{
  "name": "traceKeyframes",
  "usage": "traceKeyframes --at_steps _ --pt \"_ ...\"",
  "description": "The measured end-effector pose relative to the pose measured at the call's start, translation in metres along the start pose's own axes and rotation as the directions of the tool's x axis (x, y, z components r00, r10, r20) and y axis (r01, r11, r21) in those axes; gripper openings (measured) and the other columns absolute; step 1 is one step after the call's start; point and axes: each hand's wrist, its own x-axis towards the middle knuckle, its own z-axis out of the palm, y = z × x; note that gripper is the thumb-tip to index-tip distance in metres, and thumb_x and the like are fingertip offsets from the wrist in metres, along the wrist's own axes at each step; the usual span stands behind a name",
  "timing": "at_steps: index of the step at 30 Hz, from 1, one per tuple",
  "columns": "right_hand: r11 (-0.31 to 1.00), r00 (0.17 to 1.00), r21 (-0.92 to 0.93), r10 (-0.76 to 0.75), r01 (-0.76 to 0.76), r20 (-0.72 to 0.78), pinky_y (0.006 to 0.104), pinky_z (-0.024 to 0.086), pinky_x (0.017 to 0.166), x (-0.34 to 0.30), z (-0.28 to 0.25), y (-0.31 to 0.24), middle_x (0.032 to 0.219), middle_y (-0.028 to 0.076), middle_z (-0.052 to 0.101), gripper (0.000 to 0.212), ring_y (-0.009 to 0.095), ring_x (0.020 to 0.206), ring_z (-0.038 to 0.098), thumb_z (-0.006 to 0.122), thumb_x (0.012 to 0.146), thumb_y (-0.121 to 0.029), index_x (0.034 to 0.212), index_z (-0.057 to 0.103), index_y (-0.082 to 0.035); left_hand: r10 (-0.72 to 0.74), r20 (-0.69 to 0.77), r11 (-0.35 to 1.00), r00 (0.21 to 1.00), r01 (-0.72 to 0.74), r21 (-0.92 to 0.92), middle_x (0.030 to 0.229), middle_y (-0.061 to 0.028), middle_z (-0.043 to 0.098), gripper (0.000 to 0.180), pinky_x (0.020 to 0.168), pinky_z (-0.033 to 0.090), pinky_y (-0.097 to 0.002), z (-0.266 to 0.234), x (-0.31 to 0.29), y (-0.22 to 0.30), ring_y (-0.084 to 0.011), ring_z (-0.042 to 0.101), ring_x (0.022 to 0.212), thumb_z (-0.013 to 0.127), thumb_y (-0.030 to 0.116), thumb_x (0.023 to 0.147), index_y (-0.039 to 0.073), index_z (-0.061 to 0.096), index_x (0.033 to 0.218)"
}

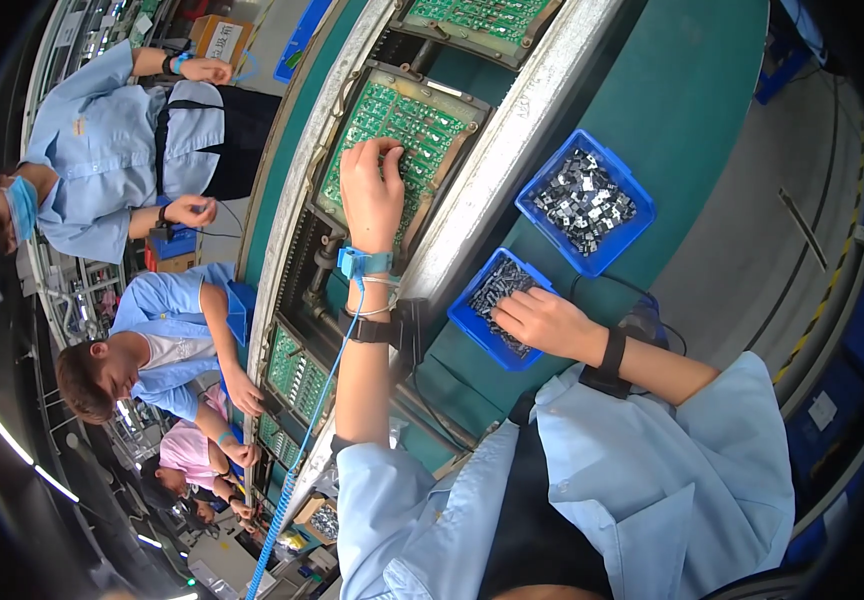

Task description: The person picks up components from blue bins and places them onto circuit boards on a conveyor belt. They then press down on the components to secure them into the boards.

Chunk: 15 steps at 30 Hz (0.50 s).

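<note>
My left hand [372, 200] is over a green circuit board [397, 110] in a metal frame on the conveyor line. Its fingers are bent down onto the board and drawn together; what they hold, if anything, is hidden. A blue wrist strap [362, 264] with a coiled cord circles that wrist. My right hand [549, 325] dips into the smaller blue bin [477, 333], which is filled with small grey parts [502, 283]. Those fingers are closed among the parts, and their tips cannot be made out.
A larger blue bin [638, 232] of black and white parts stands beyond the smaller one on the green tabletop [697, 130]. A metal rail [497, 165] divides table from conveyor. More framed boards [297, 375] sit along the line. Several co-workers, one in a blue shirt [102, 150], stand opposite.
</note>
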Motion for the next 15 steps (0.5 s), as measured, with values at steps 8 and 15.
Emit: traceKeyframes --at_steps 8,15 --pt "1.0 1.0 0.011 -0.003 0.003 -0.008 0.0242 0.041 0.063 0.005 -0.001 0.006 0.081 -0.001 0.051 0.012 0.011 0.076 0.055 0.058 0.079 -0.014 0.089 0.059 -0.009 0.0 -0.004 1.0 1.0 0.0 -0.007 0.084 -0.0147 0.062 0.004 0.074 0.044 -0.0415 0.004 0.004 -0.002 -0.0333 0.055 0.081 0.063 0.003 0.085 0.0 0.063 0.087" --pt "0.999 0.993 0.041 0.016 -0.021 0.117 0.0254 0.045 0.071 -0.001 -0.002 0.0 0.095 0.002 0.06 0.022 0.014 0.085 0.059 0.059 0.079 -0.012 0.1 0.064 -0.007 -0.072 -0.038 0.997 0.997 0.071 -0.037 0.084 -0.0158 0.063 0.004 0.075 0.043 -0.0422 0.009 -0.006 -0.002 -0.0341 0.055 0.081 0.062 0.004 0.085 0.0 0.062 0.086"
